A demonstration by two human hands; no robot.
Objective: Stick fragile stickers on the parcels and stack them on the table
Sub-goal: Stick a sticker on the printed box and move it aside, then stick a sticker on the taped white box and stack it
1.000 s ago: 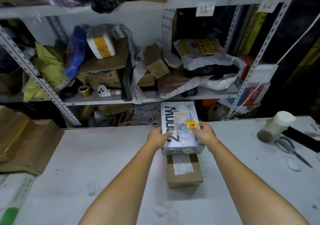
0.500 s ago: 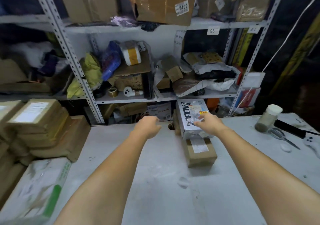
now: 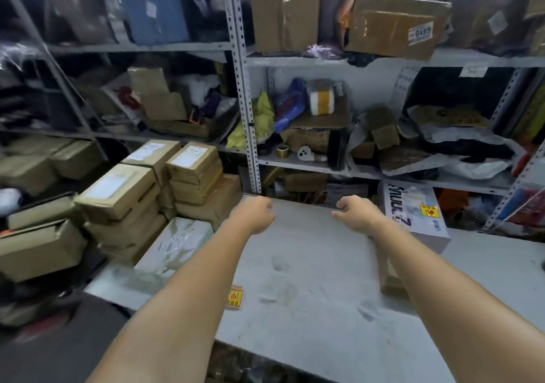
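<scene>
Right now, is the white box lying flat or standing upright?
Lying flat: the white box shows its broad printed face upward, yellow sticker on top.

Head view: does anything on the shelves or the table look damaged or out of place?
The brown box labelled 0409 on the upper shelf sits tilted, and its left end is crumpled. A yellow fragile sticker lies loose on the table, stuck on no parcel.

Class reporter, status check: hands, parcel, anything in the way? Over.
Left hand, right hand: empty, loosely curled. White parcel stickered, at table rear. Spare sticker near front edge; nothing blocking.
</scene>
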